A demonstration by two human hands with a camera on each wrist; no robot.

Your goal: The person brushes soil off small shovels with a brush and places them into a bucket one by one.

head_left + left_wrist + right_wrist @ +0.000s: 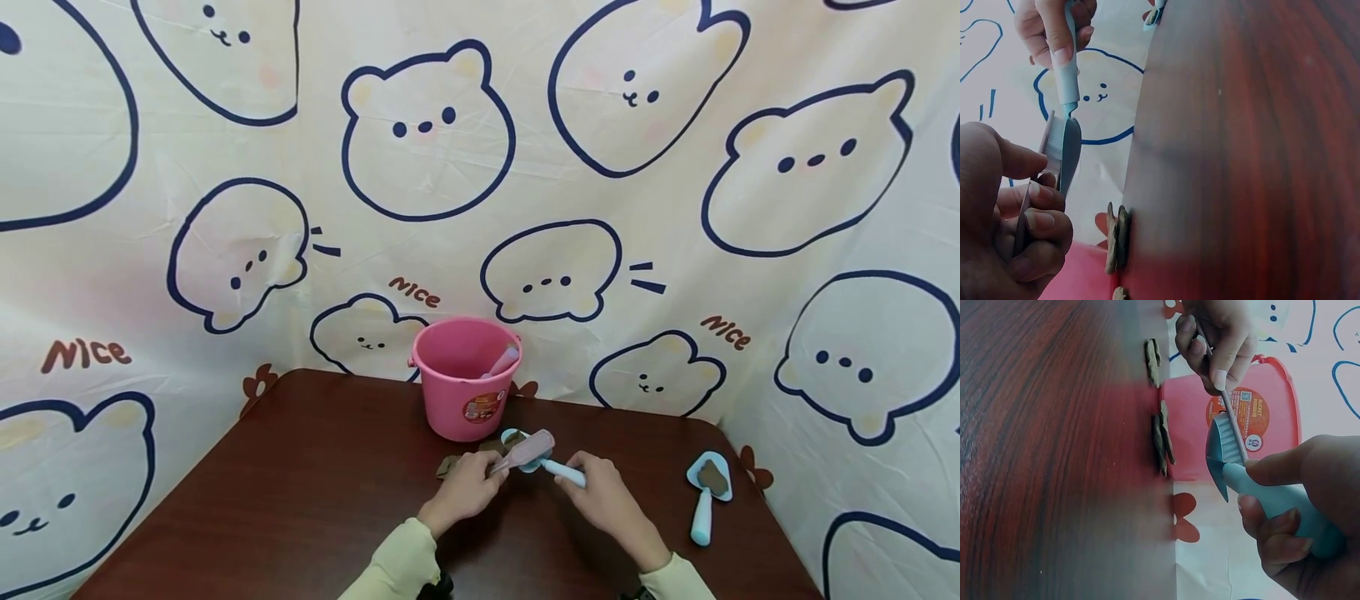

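My left hand [465,487] pinches the thin handle of a pale pink brush [531,448], whose whitish bristles face down. In my right hand [607,496] is a small light blue shovel [564,473], gripped by its handle with the blade toward the left hand. The brush head lies over the shovel blade, right at its surface in the right wrist view. Some brown material shows at the blade's far edge. Below and left of the blade, flat brown clumps [1163,437] lie on the table.
A pink bucket [450,408] stands at the back of the dark wooden table [300,467], with a pale pink handle [502,361] sticking up inside. Another light blue shovel [702,517] lies at the right, a brown clump [712,477] on its blade. Bear-print cloth [427,167] hangs around the table.
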